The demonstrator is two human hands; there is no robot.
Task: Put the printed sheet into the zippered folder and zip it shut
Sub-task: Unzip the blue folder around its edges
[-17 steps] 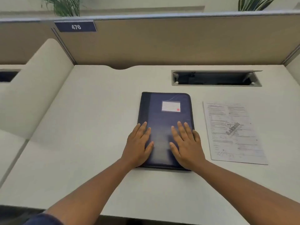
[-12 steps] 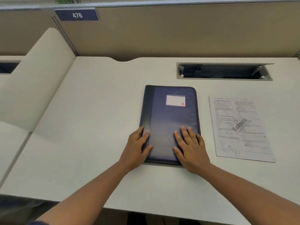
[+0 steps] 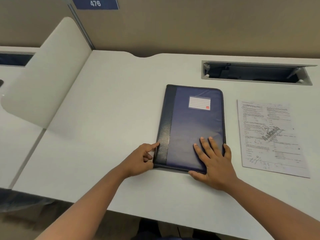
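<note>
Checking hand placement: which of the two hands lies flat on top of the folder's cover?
The right hand, palm down on the dark blue zippered folder. The left hand only touches its black spine edge with curled fingers.

Bare forearms, unadorned hands (image 3: 214,161)

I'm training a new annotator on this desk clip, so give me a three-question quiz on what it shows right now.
1. True or false: the white printed sheet is already inside the dark blue zippered folder.
2. Which hand lies flat on the folder's cover?
3. The left hand touches the folder at: A) its spine edge, B) its white label, C) its far corner.

Key: 1 false, it lies on the white desk beside the folder; 2 the right hand; 3 A.
</note>
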